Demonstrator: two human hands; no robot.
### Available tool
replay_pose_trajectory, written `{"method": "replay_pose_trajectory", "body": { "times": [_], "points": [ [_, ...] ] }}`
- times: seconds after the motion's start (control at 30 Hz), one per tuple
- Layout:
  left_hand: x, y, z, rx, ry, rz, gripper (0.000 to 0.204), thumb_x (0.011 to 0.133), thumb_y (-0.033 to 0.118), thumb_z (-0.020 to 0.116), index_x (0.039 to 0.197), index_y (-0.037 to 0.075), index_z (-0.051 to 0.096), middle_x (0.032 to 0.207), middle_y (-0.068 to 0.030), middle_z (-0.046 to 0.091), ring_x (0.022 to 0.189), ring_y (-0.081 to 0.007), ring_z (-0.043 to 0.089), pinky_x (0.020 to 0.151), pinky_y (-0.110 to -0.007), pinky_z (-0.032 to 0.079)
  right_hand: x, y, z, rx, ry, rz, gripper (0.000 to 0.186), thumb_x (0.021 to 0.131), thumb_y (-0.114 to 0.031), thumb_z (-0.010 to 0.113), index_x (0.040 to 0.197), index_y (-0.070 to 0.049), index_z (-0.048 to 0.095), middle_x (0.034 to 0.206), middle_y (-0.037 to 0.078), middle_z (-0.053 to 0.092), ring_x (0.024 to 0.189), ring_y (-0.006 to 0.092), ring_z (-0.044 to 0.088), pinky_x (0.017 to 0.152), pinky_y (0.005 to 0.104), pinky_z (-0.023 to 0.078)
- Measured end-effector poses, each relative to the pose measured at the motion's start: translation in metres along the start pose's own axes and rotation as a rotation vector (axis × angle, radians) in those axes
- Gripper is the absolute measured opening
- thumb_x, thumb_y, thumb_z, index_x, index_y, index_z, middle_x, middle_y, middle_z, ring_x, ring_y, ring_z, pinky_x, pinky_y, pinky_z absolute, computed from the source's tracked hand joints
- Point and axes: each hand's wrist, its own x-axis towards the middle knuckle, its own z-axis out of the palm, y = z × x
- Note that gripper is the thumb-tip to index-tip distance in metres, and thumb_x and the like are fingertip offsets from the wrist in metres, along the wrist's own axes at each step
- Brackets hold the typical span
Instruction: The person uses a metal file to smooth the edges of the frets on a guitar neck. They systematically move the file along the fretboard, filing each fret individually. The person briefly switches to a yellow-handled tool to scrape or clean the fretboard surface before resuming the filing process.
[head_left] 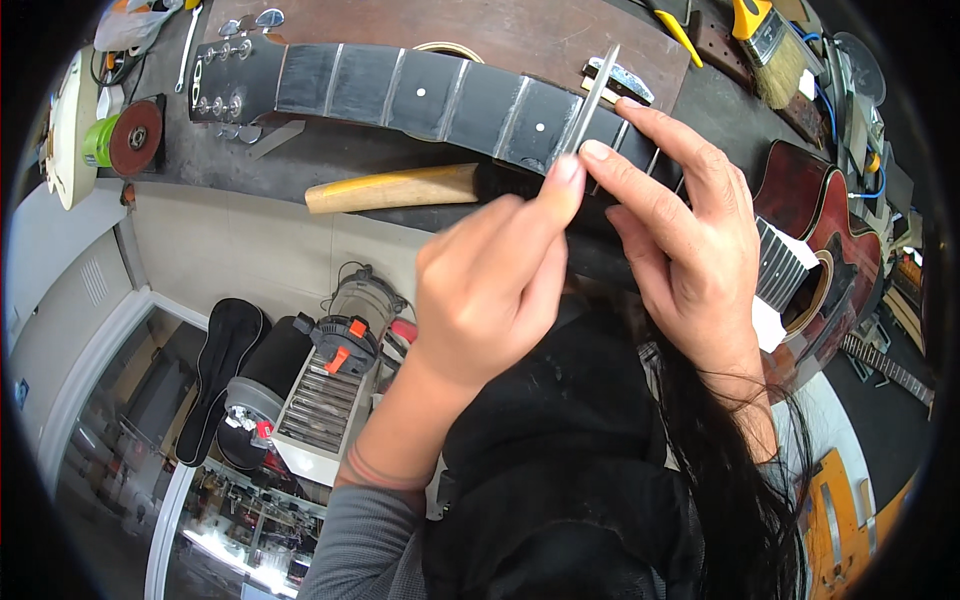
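Note:
A dark guitar neck (435, 95) lies across the bench, its headstock (235, 85) with shiny tuners at the left. Pale fret lines and white dots show on its fingerboard. My left hand (490, 285) is closed on a thin, pointed metal file (598, 95), which lies slanted over the neck along a fret line. The grip end is hidden in my fingers. My right hand (690, 210) rests at the neck beside the file, its fingers stretched and apart. One right fingertip is close to the file; another touches the neck's far edge.
A curved wooden piece (390, 188) lies along the bench's near edge. A red sanding disc (136, 138) stands at left, a brush (770, 55) at upper right. A red guitar body (840, 235) is on my right. Below the bench stand a vacuum-like machine (345, 350) and a black case (220, 370).

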Motion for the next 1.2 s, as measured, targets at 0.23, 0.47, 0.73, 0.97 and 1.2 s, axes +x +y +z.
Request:
{"method": "replay_pose_trajectory", "body": {
  "times": [0.23,0.47,0.73,0.97,1.2],
  "points": [
    [-0.076,0.009,-0.027,0.037,-0.028,-0.016,0.059,0.079,-0.017,0.077,0.137,-0.005,0.077,0.071,-0.0059,0.053,0.053,-0.0222,0.052,0.051,-0.036,0.045,-0.002,0.0,0.003,0.01,-0.005,0.004,0.064,0.082,0.003,0.083,0.141,-0.022,0.08,0.152,0.013,0.07,0.134,0.0363,0.069,0.11,0.0462,0.053],
    [-0.066,0.009,-0.027,0.044,-0.066,-0.009,0.059,0.078,-0.018,0.079,0.136,-0.006,0.077,0.07,-0.0048,0.049,0.052,-0.02,0.048,0.05,-0.034,0.043,-0.002,0.0,0.002,0.009,0.004,0.01,0.066,0.081,0.003,0.083,0.141,-0.023,0.08,0.152,0.014,0.07,0.133,0.0365,0.069,0.11,0.0463,0.053],
    [-0.01,-0.006,-0.002,0.005,-0.004,0.036,0.059,0.08,-0.015,0.078,0.137,-0.002,0.078,0.074,-0.0083,0.056,0.056,-0.0238,0.056,0.053,-0.038,0.047,0.0,-0.003,0.001,0.014,0.001,0.007,0.064,0.081,0.003,0.083,0.141,-0.021,0.08,0.151,0.014,0.07,0.132,0.0369,0.069,0.109,0.0465,0.053],
    [-0.076,0.01,-0.032,0.028,-0.064,-0.002,0.046,0.085,-0.023,0.076,0.129,-0.01,0.075,0.071,-0.0126,0.064,0.051,-0.0204,0.055,0.049,-0.033,0.044,-0.002,-0.001,0.002,0.016,-0.004,0.015,0.066,0.081,0.004,0.083,0.142,-0.022,0.08,0.152,0.013,0.07,0.134,0.0361,0.068,0.11,0.0459,0.053],
    [-0.07,0.007,-0.027,0.041,-0.043,0.004,0.058,0.08,-0.017,0.079,0.137,-0.006,0.077,0.071,-0.0047,0.05,0.052,-0.0193,0.049,0.049,-0.034,0.043,-0.003,0.0,0.003,0.015,0.002,0.012,0.066,0.081,0.003,0.083,0.142,-0.023,0.08,0.152,0.013,0.07,0.134,0.0359,0.068,0.11,0.0459,0.053]
  ]
}}
